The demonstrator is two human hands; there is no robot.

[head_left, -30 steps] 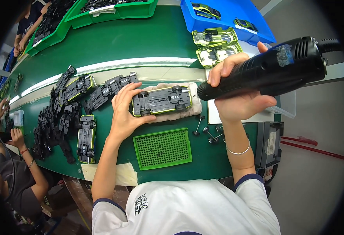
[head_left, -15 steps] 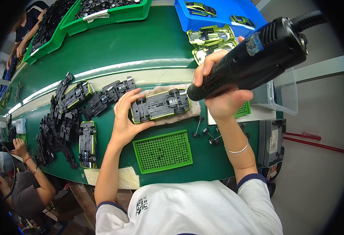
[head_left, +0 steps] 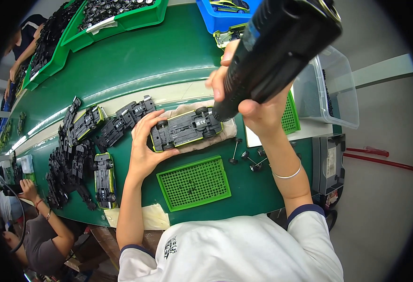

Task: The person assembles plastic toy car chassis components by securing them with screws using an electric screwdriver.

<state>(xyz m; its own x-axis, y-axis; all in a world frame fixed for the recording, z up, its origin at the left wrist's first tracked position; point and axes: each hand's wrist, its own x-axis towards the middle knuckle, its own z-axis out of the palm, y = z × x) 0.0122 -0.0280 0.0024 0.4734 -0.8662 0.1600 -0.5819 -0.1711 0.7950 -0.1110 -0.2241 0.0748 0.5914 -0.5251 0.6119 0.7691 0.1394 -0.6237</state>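
Observation:
A toy car [head_left: 186, 129] lies upside down on a pale cloth pad [head_left: 230, 130], its black underside and wheels facing up. My left hand [head_left: 143, 145] grips its left end, thumb on the near side and fingers on the far side. In my right hand [head_left: 263, 110] is a black electric screwdriver [head_left: 272, 56], tilted, with its nose down at the car's right end. The bit's tip is hidden, so I cannot tell whether it touches a screw. Just below the car sits a green perforated tray [head_left: 194, 183] with a few tiny dark screws.
Left of the car lie a heap of black chassis [head_left: 70, 164] and another upturned car [head_left: 105, 181]. Wheel axles [head_left: 253, 162] lie right of the tray. Green bins [head_left: 117, 23], a blue bin [head_left: 225, 16] and a clear box [head_left: 333, 89] stand around. A co-worker's arm [head_left: 51, 225] is at left.
The screwdriver has swung more upright, its body moving left and up in the picture while its nose stays at the car's right end. My left hand still holds the car.

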